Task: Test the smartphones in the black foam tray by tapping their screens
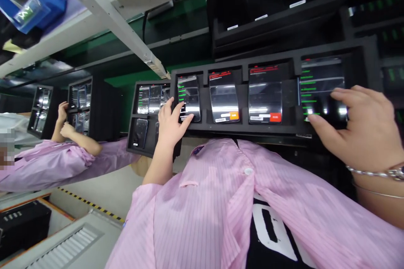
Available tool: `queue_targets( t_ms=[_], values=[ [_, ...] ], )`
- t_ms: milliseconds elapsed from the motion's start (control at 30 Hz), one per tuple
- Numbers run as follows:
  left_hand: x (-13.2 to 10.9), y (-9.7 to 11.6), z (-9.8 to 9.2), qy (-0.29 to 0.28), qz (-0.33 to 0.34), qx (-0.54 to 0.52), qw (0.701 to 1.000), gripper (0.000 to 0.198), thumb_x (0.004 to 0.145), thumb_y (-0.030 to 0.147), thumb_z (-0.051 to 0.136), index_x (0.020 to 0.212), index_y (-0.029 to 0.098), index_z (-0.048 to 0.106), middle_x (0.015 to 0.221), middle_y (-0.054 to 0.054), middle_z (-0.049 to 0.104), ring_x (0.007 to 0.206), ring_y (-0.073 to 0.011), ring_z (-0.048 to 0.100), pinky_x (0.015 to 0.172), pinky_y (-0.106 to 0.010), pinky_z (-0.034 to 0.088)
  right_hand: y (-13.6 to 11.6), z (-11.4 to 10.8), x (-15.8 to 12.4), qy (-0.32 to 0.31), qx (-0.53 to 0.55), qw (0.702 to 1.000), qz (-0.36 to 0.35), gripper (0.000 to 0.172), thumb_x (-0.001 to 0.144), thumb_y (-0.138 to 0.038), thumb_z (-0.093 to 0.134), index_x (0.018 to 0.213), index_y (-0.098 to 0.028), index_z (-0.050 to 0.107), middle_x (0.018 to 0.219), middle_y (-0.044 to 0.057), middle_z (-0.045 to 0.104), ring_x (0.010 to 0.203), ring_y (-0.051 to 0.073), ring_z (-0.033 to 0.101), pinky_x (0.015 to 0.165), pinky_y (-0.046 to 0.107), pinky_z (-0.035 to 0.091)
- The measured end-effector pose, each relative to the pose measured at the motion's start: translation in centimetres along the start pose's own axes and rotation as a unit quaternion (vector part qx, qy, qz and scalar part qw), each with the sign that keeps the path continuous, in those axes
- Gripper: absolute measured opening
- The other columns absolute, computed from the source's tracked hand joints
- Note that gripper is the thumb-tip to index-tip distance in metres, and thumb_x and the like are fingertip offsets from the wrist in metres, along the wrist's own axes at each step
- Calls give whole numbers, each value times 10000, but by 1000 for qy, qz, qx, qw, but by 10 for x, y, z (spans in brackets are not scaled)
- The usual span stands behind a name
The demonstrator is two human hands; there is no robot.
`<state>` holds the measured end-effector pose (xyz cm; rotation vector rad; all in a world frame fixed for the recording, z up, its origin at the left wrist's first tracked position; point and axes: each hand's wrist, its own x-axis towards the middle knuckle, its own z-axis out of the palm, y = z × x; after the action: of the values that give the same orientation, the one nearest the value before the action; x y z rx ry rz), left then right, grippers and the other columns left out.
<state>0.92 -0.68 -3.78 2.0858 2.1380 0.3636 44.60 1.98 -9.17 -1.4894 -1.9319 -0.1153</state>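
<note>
Phones (pixel 224 96), four, in black tray (pixel 288 111). Left hand (pixel 171 124): fingers splayed over leftmost phone (pixel 190 92). Right hand (pixel 368 128): fingers loosely open over rightmost phone (pixel 322 86). Contact unclear; neither gripping. Risk: mis-taps from straying thumbs.

At the frame's centre right, your tray (pixel 243 98) holds four phones (pixel 264 96), a second tray (pixel 130 136) at its left.

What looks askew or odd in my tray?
The orange-patched phone appears slightly crooked in the black tray; its lower edge slants, unlike that of the red-patched phone beside it. I see no spill.
</note>
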Motion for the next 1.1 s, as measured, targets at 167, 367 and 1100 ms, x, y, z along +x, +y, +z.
queue_targets(
  t_ms=[167, 367, 1100],
  values=[
    [19, 39, -9, 55, 86, -16, 995, 899, 900, 793, 541, 1565, 202, 410, 1644, -200, 399, 1567, -366, 314, 1298, -572, 201, -44, -11, 32, -83, 55, 994, -42, 581, 978, -620, 481, 1336, -179, 599, 1281, 171, 700, 1333, 362, 595, 1205, 552, 406],
    [56, 96, 34, 57, 176, -11, 983, 930, 862, 863, 517, 1542, 230, 474, 1599, -169, 478, 1519, -373, 383, 1307, -617, 109, -89, 28, 55, -134, 22, 989, -52, 604, 988, -590, 513, 1377, -133, 581, 1582, 238, 422, 1484, 409, 373, 1239, 631, 273],
    [40, 20, -2, 116, 78, -59, 988, 855, 955, 826, 347, 1539, 214, 467, 1411, -143, 655, 1350, -291, 567, 1270, -571, 249, -83, 41, 44, -110, -11, 981, -158, 597, 1069, -554, 356, 1224, -83, 689, 1380, 235, 624, 1318, 374, 548, 1211, 616, 341]
  ],
)
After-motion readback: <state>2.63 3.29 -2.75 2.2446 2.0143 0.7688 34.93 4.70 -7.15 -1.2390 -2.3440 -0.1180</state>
